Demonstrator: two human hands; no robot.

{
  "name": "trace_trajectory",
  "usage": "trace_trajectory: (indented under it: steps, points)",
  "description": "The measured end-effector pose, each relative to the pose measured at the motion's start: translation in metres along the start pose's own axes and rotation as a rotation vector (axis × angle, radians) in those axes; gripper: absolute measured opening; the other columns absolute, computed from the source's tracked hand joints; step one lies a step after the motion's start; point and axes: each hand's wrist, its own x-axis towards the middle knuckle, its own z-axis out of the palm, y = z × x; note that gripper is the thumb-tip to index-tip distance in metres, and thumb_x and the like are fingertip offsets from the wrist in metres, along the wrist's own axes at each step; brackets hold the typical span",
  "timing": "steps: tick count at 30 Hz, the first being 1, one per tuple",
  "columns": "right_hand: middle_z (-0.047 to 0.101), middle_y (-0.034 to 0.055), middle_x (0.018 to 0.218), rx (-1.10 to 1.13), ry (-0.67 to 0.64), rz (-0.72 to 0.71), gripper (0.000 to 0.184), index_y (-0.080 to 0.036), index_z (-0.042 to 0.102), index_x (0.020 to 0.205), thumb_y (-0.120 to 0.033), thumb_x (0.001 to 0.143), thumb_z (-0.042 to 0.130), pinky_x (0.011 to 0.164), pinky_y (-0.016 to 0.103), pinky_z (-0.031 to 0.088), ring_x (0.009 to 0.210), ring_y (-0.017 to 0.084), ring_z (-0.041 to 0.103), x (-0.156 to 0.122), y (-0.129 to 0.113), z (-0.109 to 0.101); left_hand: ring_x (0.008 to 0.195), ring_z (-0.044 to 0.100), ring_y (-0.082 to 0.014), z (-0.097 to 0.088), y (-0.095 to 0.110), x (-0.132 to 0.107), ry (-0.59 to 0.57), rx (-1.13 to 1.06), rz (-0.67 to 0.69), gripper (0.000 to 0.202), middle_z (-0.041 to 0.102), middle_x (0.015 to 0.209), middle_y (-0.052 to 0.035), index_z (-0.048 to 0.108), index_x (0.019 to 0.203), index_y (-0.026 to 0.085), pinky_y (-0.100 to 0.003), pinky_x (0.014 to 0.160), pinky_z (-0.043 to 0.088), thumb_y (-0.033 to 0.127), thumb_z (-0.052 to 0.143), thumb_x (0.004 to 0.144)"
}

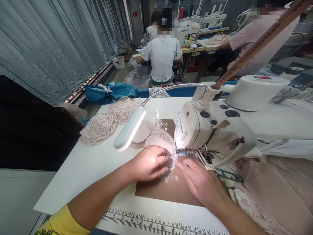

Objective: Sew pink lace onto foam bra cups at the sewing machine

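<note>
Looking down from the head, you can read JUKI in blue on the big white sewing machine [193,133]. JUKI shows again on a far sewing machine [184,39]. The ruler [137,219] along the near edge of the bench [78,178] has black numbers, with 7, 8, 9 and 10 among them. Dark letters on the yellow sleeve [67,223] are cut off, and the print on the brown pole [264,40] is too small to read.

A bit of lace [173,164] lies on a brown sheet [158,191], right by the needle. The left hand [151,163] rests its fingers on it, but I cannot tell if its grip pinches. The right hand [199,179] has a loose grip, fingers out, tips at the lace's edge.

The bench is white. More lace cups [99,129] sit at its far left, past a bendy lamp [129,129]. A shiny gray curtain [61,39] hangs on the left. A person in a white shirt [161,57] sits ahead, and a person in a pink shirt [261,42] sits to the right.
</note>
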Motion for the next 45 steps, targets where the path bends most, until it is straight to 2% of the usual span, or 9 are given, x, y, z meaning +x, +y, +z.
trace_trajectory:
  steps: [4, 9, 17, 23, 28, 32, 38, 41, 45]
  points:
    - [0.063, 0.0056, 0.083, 0.124, -0.071, -0.064, 0.035, -0.015, 0.065, 0.108, -0.006, 0.087, 0.038, 0.064, 0.027, 0.043, 0.075, 0.016, 0.057, -0.002, -0.003, -0.002, 0.072, 0.055, -0.0164, -0.015, 0.011, -0.005, -0.118, -0.009, -0.131, 0.022, 0.058, 0.083, -0.0057, 0.064, 0.092, 0.015, -0.025, 0.063, 0.042, 0.033, 0.053, 0.089]
    - [0.056, 0.0035, 0.076, 0.163, -0.185, -0.079, 0.032, -0.017, 0.065, 0.106, -0.008, 0.089, 0.039, 0.064, 0.029, 0.04, 0.069, 0.016, 0.051, -0.003, -0.004, 0.001, 0.067, 0.052, -0.0135, -0.006, 0.006, -0.004, -0.18, -0.075, -0.193, 0.021, 0.055, 0.076, -0.0033, 0.057, 0.074, 0.015, -0.023, 0.061, 0.038, 0.024, 0.048, 0.091]
    - [0.056, 0.0037, 0.077, 0.193, -0.144, -0.094, 0.033, -0.016, 0.063, 0.111, -0.007, 0.089, 0.04, 0.061, 0.027, 0.036, 0.071, 0.016, 0.047, -0.004, -0.002, 0.002, 0.065, 0.052, -0.0086, -0.011, -0.03, -0.007, -0.296, -0.718, -0.303, 0.022, 0.058, 0.078, -0.0021, 0.056, 0.084, 0.013, -0.019, 0.062, 0.041, 0.03, 0.045, 0.093]
    - [0.056, 0.0036, 0.078, 0.194, -0.143, -0.096, 0.034, -0.018, 0.064, 0.111, -0.007, 0.088, 0.042, 0.061, 0.027, 0.035, 0.072, 0.017, 0.046, -0.003, -0.002, 0.002, 0.072, 0.06, -0.0108, -0.011, -0.017, -0.006, -0.39, -0.517, -0.188, 0.024, 0.069, 0.094, -0.0035, 0.065, 0.109, 0.017, -0.019, 0.066, 0.044, 0.024, 0.054, 0.088]
    - [0.054, 0.0033, 0.076, 0.178, -0.153, -0.101, 0.034, -0.018, 0.065, 0.109, -0.006, 0.087, 0.042, 0.06, 0.027, 0.034, 0.071, 0.017, 0.045, -0.002, -0.002, 0.002, 0.093, 0.065, -0.0174, -0.011, -0.008, -0.006, -0.423, -0.436, -0.091, 0.027, 0.07, 0.109, -0.0056, 0.068, 0.11, 0.017, -0.021, 0.079, 0.047, 0.022, 0.058, 0.085]
    - [0.055, 0.0028, 0.076, 0.159, -0.164, -0.095, 0.037, -0.019, 0.064, 0.113, -0.006, 0.086, 0.042, 0.059, 0.027, 0.034, 0.069, 0.016, 0.046, -0.003, -0.001, 0.001, 0.085, 0.066, -0.0157, -0.014, -0.003, -0.007, -0.374, -0.477, -0.119, 0.03, 0.071, 0.107, -0.0059, 0.067, 0.113, 0.018, -0.02, 0.072, 0.049, 0.024, 0.06, 0.085]
    - [0.059, 0.0051, 0.078, 0.076, -0.147, -0.054, 0.036, -0.014, 0.064, 0.112, -0.01, 0.089, 0.038, 0.059, 0.028, 0.037, 0.069, 0.016, 0.051, -0.003, -0.001, 0.003, 0.077, 0.063, -0.0154, -0.011, 0.0, -0.003, -0.041, -0.338, -0.057, 0.024, 0.069, 0.089, -0.0085, 0.067, 0.105, 0.013, -0.024, 0.072, 0.05, 0.023, 0.049, 0.091]
    - [0.06, 0.0049, 0.077, 0.052, -0.14, -0.041, 0.036, -0.014, 0.065, 0.11, -0.01, 0.089, 0.037, 0.06, 0.028, 0.037, 0.069, 0.016, 0.052, -0.002, -0.001, 0.003, 0.097, 0.06, -0.0205, 0.0, -0.005, 0.002, 0.013, -0.137, 0.036, 0.027, 0.067, 0.105, -0.0117, 0.063, 0.112, 0.015, -0.031, 0.084, 0.048, 0.025, 0.047, 0.093]
    - [0.059, 0.0045, 0.076, 0.073, -0.118, -0.045, 0.036, -0.013, 0.065, 0.109, -0.008, 0.088, 0.037, 0.06, 0.028, 0.037, 0.067, 0.015, 0.051, -0.004, -0.001, 0.003, 0.116, 0.052, -0.0228, 0.015, -0.008, 0.007, -0.025, 0.018, 0.114, 0.035, 0.058, 0.129, -0.0118, 0.054, 0.127, 0.016, -0.037, 0.097, 0.042, 0.025, 0.044, 0.095]
